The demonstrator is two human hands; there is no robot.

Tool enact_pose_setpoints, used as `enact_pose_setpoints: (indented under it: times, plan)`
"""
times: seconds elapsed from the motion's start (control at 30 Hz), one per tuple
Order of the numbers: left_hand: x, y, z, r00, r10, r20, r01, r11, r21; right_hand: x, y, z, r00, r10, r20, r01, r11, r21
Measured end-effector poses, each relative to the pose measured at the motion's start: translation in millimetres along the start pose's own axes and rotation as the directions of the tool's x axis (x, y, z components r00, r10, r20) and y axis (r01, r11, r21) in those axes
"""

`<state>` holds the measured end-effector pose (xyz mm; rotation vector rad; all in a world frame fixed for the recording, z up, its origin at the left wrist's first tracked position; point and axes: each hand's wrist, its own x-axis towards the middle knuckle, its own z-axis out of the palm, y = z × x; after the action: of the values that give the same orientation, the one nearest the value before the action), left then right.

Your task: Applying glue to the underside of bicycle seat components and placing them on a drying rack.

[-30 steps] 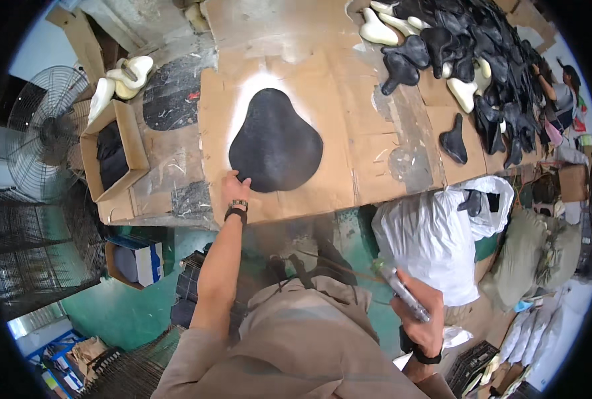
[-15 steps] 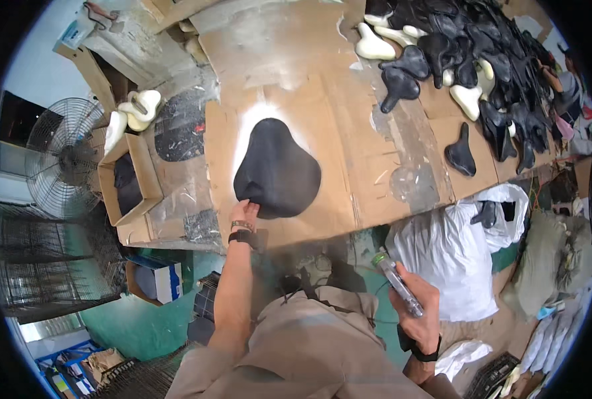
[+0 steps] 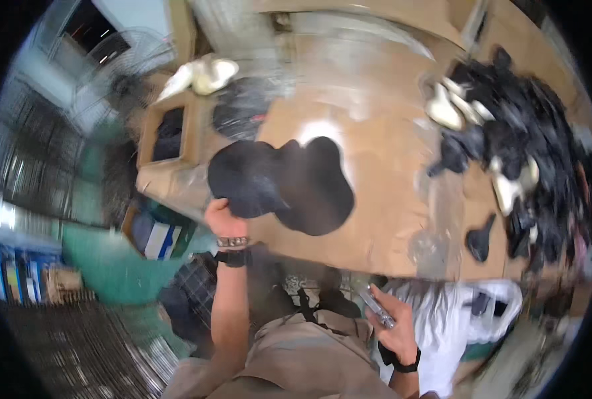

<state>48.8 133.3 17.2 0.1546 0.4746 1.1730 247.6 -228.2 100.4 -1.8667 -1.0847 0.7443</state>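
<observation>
My left hand (image 3: 224,217) pinches the near edge of a black saddle-shaped sheet (image 3: 241,178), lifted and shifted to the left. A second black sheet (image 3: 322,189) of like shape lies flat on the cardboard (image 3: 389,226), partly overlapped by the first. White, spray-like residue (image 3: 319,130) shows on the cardboard past its far end. Low at the right, off the table's near edge, my right hand (image 3: 398,324) is closed around a slim, silvery see-through tube (image 3: 378,308); its exact kind is unclear.
Black and cream bicycle saddles (image 3: 535,166) are heaped at the right, with one black saddle (image 3: 479,241) apart. An open carton (image 3: 193,130) stands at the left, cream saddles (image 3: 212,74) behind it. White sacks (image 3: 435,319) sit below the table's right edge.
My left hand has pulled the top black sheet leftward, uncovering the one beneath. The whole view has swung, and my right hand with the tube appears lower and a little to the left.
</observation>
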Motion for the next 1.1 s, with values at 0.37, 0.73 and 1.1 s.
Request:
enact_pose_setpoints:
  times: [0.37, 0.73, 1.1]
  plan:
    - [-291, 53, -193, 0.760, 0.365, -0.537, -0.530, 0.827, -0.187, -6, -23, 16, 0.785, -0.099, 0.611, 0.247, 0.956, -0.161]
    - [-564, -71, -426, 0.142, 0.524, -0.840, -0.917, 0.389, 0.087, -102, -104, 109, 0.344, 0.089, 0.935, 0.473, 0.843, -0.254]
    - [-753, -45, -495, -0.237, -0.122, -0.964, -0.940, -0.219, 0.259, -192, -106, 257, 0.010, 0.170, 0.985, 0.653, 0.745, -0.135]
